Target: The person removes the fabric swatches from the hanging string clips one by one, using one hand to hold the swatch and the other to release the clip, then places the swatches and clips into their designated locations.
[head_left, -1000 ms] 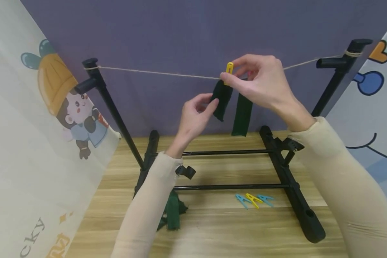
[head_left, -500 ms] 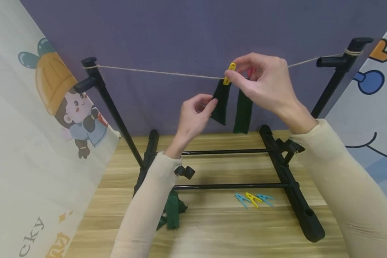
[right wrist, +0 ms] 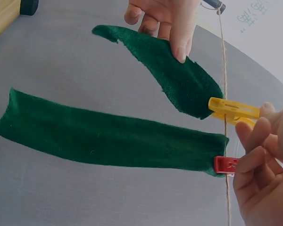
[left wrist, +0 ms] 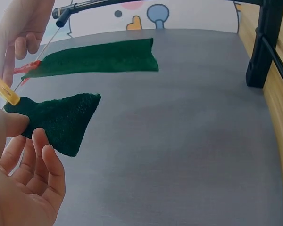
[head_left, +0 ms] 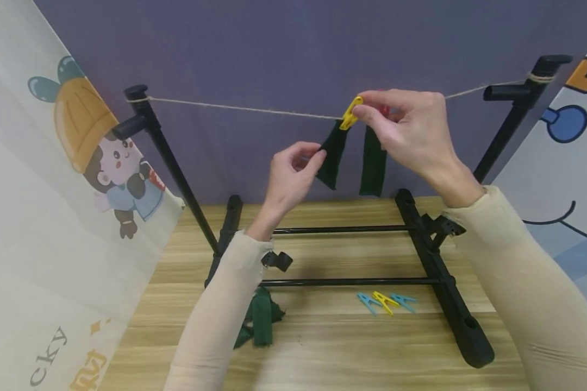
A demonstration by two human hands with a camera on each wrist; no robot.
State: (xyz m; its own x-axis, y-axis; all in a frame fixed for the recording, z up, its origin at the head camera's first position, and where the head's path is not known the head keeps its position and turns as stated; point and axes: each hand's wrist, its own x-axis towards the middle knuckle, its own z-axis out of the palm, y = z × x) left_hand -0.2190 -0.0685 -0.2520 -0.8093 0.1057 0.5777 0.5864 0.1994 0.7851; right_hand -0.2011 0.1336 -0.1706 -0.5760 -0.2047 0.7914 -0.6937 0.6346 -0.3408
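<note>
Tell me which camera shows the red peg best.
The right wrist view: the red peg appears largest, clipped to a green strip, though fingers cover one end. The left wrist view shows it smaller; in the head view, the right hand hides most of it.

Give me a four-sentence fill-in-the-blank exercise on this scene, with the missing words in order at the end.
1. The clothespin pinched by the right hand is coloured ____.
2. The hand that holds the cloth strip itself is the person's ____ one.
3. The other hanging strip is clipped at the line by a peg coloured ____.
4. The number of blue pegs lying on the wooden surface is ____.

Missing words: yellow; left; red; two.
</note>
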